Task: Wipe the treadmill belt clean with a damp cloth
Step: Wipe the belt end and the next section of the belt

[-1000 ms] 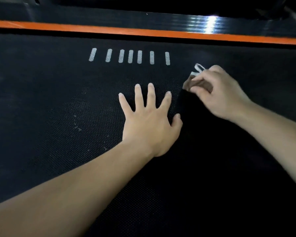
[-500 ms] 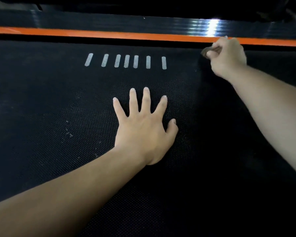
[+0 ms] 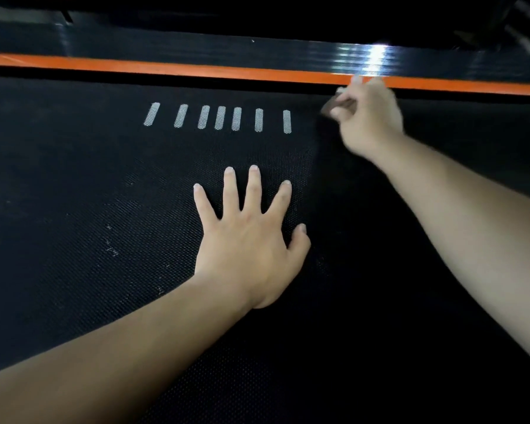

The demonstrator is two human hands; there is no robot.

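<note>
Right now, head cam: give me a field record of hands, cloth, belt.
left hand: flat on the belt, fingers spread
right hand: blurred, grips the cloth by the orange stripe
cloth: dark, mostly hidden
belt marks: seven white dashes, left of right hand
specks: white, left of left hand

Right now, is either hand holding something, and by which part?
The right hand pinches a small blurred thing, probably the cloth, near the far edge of the belt; which part cannot be told. The left hand lies flat on the belt, holding nothing.
</note>
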